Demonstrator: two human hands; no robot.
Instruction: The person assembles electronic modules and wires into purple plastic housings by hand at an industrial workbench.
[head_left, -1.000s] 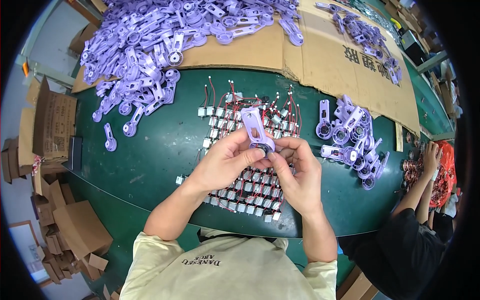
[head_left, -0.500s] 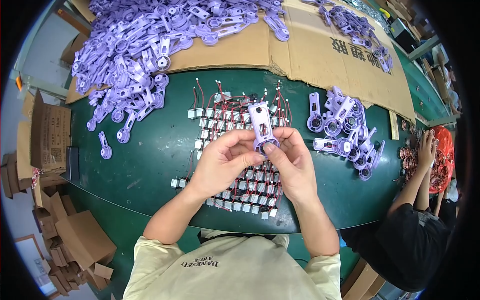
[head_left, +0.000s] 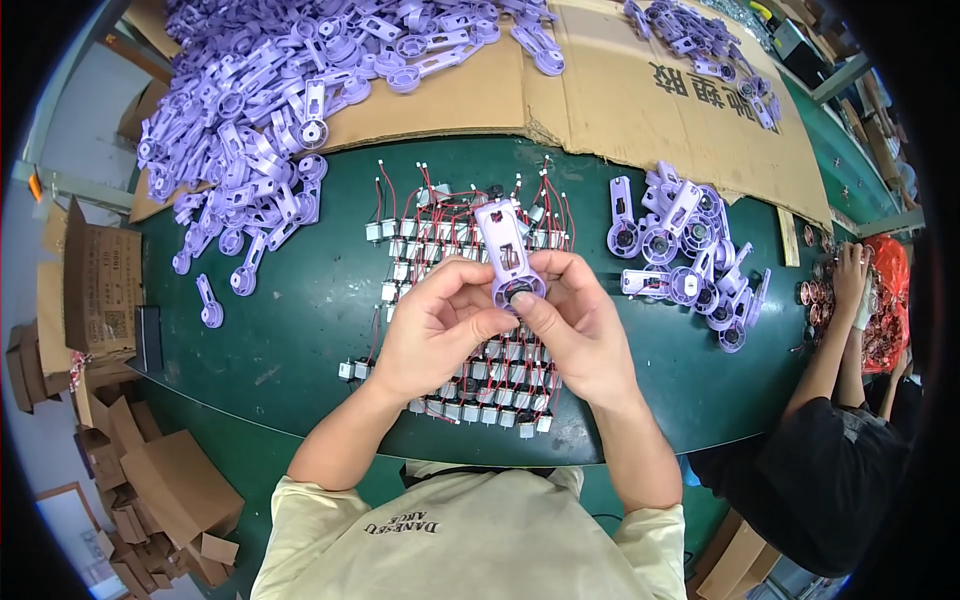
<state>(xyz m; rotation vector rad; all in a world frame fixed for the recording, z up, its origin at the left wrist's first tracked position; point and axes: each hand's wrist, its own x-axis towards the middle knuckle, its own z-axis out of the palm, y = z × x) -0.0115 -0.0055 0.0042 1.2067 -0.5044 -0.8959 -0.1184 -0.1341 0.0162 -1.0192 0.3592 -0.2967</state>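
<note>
Part (head_left: 503, 237), purple, clamped in left grip (head_left: 437, 325), right grip (head_left: 582, 328) | tabletop (head_left: 270, 335) stretches leftward | edge (head_left: 240, 413) under forearms (head_left: 345, 440)

Held in your left hand (head_left: 435, 325) and right hand (head_left: 580, 330): one purple plastic housing (head_left: 505, 238), round end toward you, right thumb (head_left: 541, 314) against it. Beneath, on the green surface (head_left: 265, 315): small motors (head_left: 489, 414) with red wires, in rows. To your right: a cluster of purple parts (head_left: 690, 285). Far left: a larger purple heap (head_left: 265, 90).
</note>
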